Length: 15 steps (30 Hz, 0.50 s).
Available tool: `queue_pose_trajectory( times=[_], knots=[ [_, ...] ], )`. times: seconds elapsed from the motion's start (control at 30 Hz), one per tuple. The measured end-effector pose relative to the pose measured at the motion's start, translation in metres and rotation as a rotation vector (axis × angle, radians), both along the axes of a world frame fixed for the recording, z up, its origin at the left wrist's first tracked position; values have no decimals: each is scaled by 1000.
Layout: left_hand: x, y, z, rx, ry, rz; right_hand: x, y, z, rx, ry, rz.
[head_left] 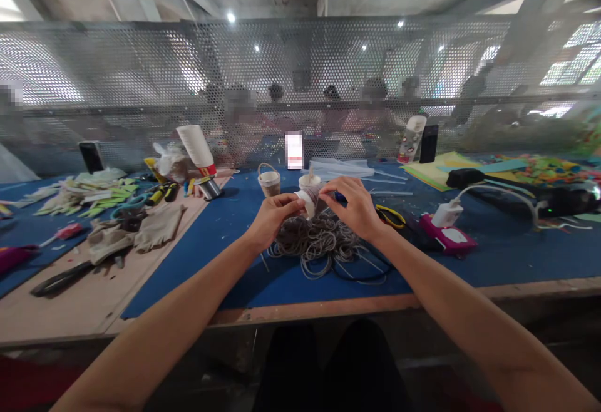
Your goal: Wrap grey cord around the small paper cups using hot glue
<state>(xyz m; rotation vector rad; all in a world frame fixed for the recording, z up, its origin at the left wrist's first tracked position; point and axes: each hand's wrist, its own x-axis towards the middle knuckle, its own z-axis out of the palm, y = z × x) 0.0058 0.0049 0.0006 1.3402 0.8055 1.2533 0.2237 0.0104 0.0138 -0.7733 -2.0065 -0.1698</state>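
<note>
Cup [307, 202]: it sits between the two hands, raised over the middle of the table [328, 313], farther from the near edge than the cord pile [312, 240]. It lies to the right of the left hand [272, 218] and to the left of the right hand [357, 208], so neither is clearly nearer; both meet it. Its long axis looks roughly upright with some lean, though the fingers hide too much to say exactly which way. A white rim with a thin stick [311, 171] shows just above it; whether that belongs to the same cup, I cannot tell.

The left fingers are closed on the cup's white side, thumb toward the wearer. The right fingertips are drawn in against the grey winding on the opposite side; whether they pinch a strand is too small to tell. Under the right palm something blue [340, 197] peeks out.

Toward the table's back edge, left of the cup and apart from it, stands a handled cup [271, 185]. Right of the right hand lie yellow-handled pliers [392, 216].
</note>
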Motion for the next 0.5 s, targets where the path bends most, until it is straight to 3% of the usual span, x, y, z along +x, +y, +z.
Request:
queue_pose_trajectory(
  times=[0.5],
  knots=[
    [2, -3, 1, 50, 59, 2, -3, -3, 5, 32, -7, 17]
  ],
)
